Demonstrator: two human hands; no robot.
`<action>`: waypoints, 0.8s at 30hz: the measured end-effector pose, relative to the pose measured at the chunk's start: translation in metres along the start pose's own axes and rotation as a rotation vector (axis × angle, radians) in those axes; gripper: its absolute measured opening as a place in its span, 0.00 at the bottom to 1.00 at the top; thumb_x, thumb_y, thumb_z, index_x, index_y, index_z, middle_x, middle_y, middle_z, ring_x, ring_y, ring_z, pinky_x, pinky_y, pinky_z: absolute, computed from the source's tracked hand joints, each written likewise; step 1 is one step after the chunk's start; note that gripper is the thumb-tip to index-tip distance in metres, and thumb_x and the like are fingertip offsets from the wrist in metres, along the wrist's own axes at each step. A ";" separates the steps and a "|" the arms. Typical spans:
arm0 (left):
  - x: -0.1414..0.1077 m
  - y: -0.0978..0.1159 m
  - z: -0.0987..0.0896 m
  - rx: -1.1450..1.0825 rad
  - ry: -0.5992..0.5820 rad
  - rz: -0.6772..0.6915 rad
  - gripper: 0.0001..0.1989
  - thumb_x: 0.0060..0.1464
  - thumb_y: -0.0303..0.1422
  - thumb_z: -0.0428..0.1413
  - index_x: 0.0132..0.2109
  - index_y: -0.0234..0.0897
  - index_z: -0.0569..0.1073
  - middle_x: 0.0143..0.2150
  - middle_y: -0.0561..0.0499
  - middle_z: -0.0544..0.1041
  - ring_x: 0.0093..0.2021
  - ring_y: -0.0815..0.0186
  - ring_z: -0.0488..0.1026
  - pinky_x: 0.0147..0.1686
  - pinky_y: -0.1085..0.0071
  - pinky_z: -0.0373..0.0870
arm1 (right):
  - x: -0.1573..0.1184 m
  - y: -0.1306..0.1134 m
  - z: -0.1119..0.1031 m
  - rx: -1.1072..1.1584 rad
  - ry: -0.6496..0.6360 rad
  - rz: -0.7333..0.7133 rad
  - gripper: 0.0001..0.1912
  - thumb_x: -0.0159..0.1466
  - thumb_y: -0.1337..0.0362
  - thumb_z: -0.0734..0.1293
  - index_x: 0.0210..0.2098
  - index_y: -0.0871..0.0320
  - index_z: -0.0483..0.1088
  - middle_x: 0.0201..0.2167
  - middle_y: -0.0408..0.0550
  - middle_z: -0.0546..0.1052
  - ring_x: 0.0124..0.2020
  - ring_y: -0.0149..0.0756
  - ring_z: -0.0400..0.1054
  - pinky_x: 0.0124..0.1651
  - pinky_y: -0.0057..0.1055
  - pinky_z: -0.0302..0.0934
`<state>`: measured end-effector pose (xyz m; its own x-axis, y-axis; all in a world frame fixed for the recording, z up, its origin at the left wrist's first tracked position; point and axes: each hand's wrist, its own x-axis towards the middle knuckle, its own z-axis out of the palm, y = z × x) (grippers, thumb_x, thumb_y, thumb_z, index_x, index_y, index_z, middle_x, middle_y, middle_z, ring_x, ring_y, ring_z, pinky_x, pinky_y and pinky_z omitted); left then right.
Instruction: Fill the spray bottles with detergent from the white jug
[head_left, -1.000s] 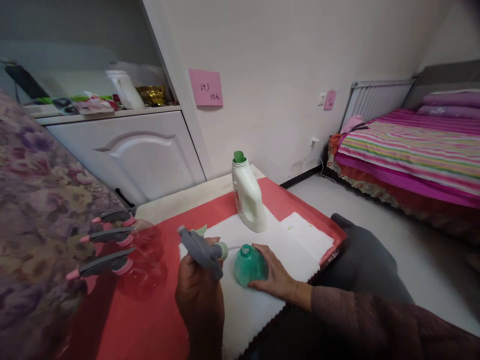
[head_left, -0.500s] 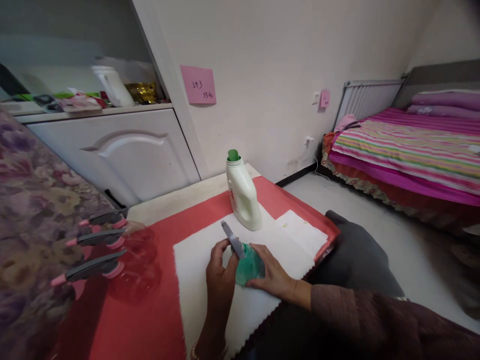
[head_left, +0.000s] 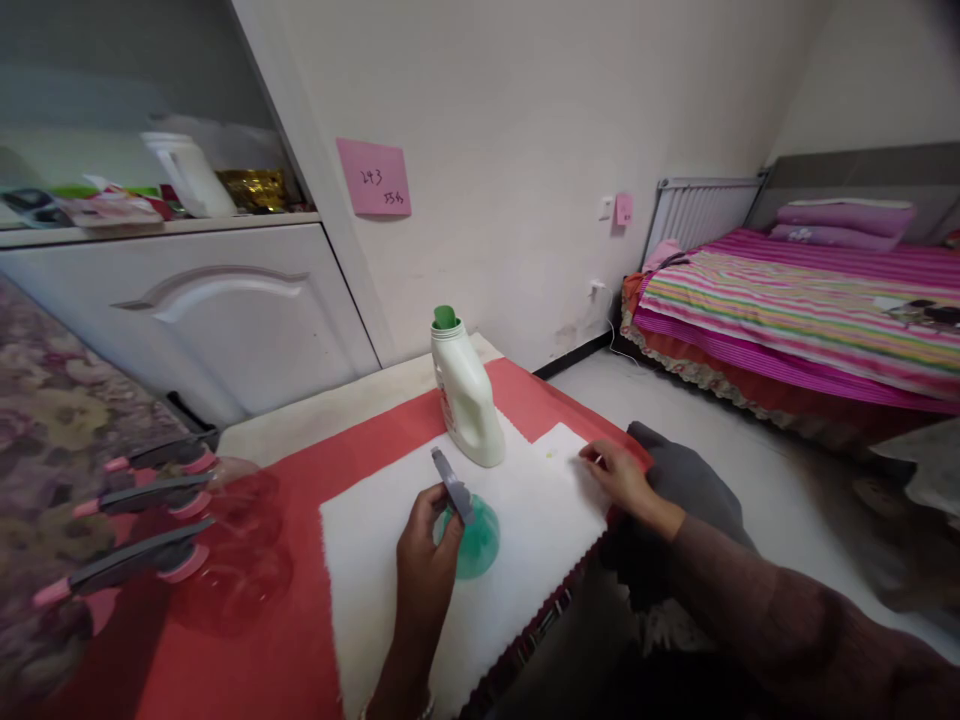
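Observation:
My left hand (head_left: 431, 535) is closed around the grey spray head (head_left: 454, 488) of a small spray bottle with green liquid (head_left: 480, 540). That bottle is over a white cloth (head_left: 390, 590). Over to the right, my right hand (head_left: 619, 480) hovers at a smaller folded white cloth (head_left: 559, 450), fingers bent and slightly apart; I see nothing between them. Beyond the spray bottle stands a pale green detergent jug (head_left: 469, 400), upright, with a green piece (head_left: 445, 317) in its mouth.
Several clear spray bottles with grey and pink heads (head_left: 187, 510) stand on the red tabletop (head_left: 300, 500) at left. A white cabinet (head_left: 195, 300) and the wall adjoin the table's back. Grey fabric (head_left: 690, 480) lies at the right edge. A bed (head_left: 795, 300) stands farther right.
My right hand has let go of the green spray bottle and moved right to the folded cloth. My left hand still holds the spray head. The view has turned slightly right.

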<state>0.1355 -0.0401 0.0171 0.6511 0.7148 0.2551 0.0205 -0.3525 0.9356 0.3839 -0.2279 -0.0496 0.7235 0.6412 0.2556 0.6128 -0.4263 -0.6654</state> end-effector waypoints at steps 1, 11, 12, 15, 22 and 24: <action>0.000 0.000 0.000 0.008 0.000 0.009 0.15 0.55 0.39 0.56 0.48 0.39 0.70 0.50 0.46 0.77 0.51 0.57 0.74 0.53 0.60 0.67 | 0.003 0.011 -0.009 -0.046 0.011 0.047 0.09 0.59 0.70 0.62 0.37 0.58 0.72 0.33 0.48 0.76 0.33 0.37 0.69 0.37 0.33 0.62; -0.002 -0.003 -0.001 0.093 -0.008 0.048 0.16 0.56 0.38 0.56 0.51 0.42 0.71 0.51 0.48 0.77 0.52 0.58 0.74 0.53 0.62 0.68 | 0.005 0.041 -0.014 -0.243 -0.020 0.252 0.03 0.59 0.67 0.65 0.29 0.56 0.71 0.30 0.44 0.77 0.33 0.36 0.70 0.31 0.27 0.53; -0.002 -0.003 -0.001 0.098 -0.009 0.044 0.16 0.56 0.39 0.56 0.51 0.42 0.70 0.51 0.48 0.77 0.52 0.58 0.74 0.53 0.62 0.68 | 0.005 0.041 -0.014 -0.247 -0.018 0.254 0.03 0.59 0.67 0.65 0.29 0.55 0.71 0.30 0.44 0.78 0.33 0.36 0.70 0.31 0.27 0.54; -0.002 -0.005 -0.001 0.118 -0.015 0.044 0.17 0.56 0.40 0.56 0.52 0.42 0.70 0.52 0.47 0.77 0.53 0.57 0.73 0.53 0.61 0.67 | 0.006 0.043 -0.016 -0.261 0.001 0.256 0.03 0.59 0.66 0.65 0.33 0.56 0.71 0.35 0.46 0.78 0.36 0.37 0.70 0.32 0.28 0.55; -0.002 -0.004 -0.001 0.143 -0.004 0.056 0.18 0.56 0.41 0.56 0.52 0.41 0.70 0.50 0.47 0.77 0.52 0.56 0.74 0.52 0.61 0.68 | 0.008 0.043 -0.016 -0.260 0.031 0.250 0.02 0.57 0.68 0.66 0.30 0.55 0.71 0.33 0.45 0.77 0.35 0.36 0.69 0.31 0.28 0.54; -0.002 -0.003 -0.001 0.143 0.000 0.066 0.18 0.56 0.41 0.56 0.52 0.41 0.71 0.50 0.47 0.78 0.52 0.56 0.74 0.52 0.61 0.68 | 0.007 0.042 -0.017 -0.249 0.050 0.249 0.02 0.56 0.68 0.66 0.30 0.55 0.71 0.31 0.44 0.77 0.33 0.36 0.69 0.31 0.27 0.54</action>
<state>0.1331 -0.0403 0.0143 0.6546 0.6873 0.3149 0.0857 -0.4813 0.8723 0.4199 -0.2518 -0.0639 0.8712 0.4690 0.1449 0.4701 -0.7120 -0.5217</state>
